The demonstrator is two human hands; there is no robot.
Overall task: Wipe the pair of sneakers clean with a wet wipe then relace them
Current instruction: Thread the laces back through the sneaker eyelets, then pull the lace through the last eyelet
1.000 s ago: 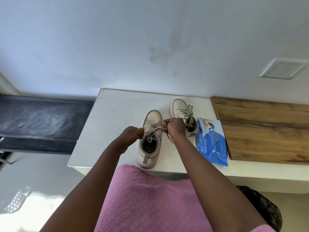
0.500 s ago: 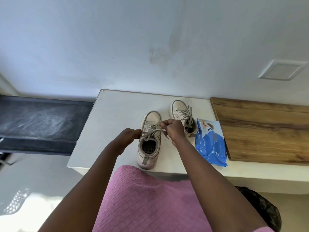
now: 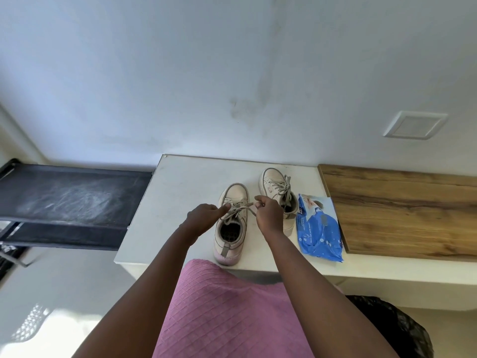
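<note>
Hand state: left hand (image 3: 204, 215) is curled, thumb and forefinger pinched on the lace (image 3: 242, 208) of the near sneaker (image 3: 229, 244); right hand (image 3: 268, 215) is likewise closed on the other run of the same lace, held just above the tongue. The two runs are crossed between the hands, so a knot or bow is judged to be in progress, though which one cannot be told. Progress: the far sneaker (image 3: 273, 180) is seen fully laced with what looks like a tied bow, so that one is taken as done. The near sneaker is threaded through its eyelets and only the tie-off is judged left. Wiping is assumed finished: no loose wipe is seen, and the blue wipe pack (image 3: 318, 228) is lying flat beside the far sneaker, touched by neither hand. Both sneakers are standing upright on the white desk (image 3: 185, 182), toes toward the wall, near one at the front edge, far one just behind and to its right. Uppers are pale beige with no obvious dirt; the near heel looks slightly pinkish. A wooden board (image 3: 400, 208) is set to the right.
</note>
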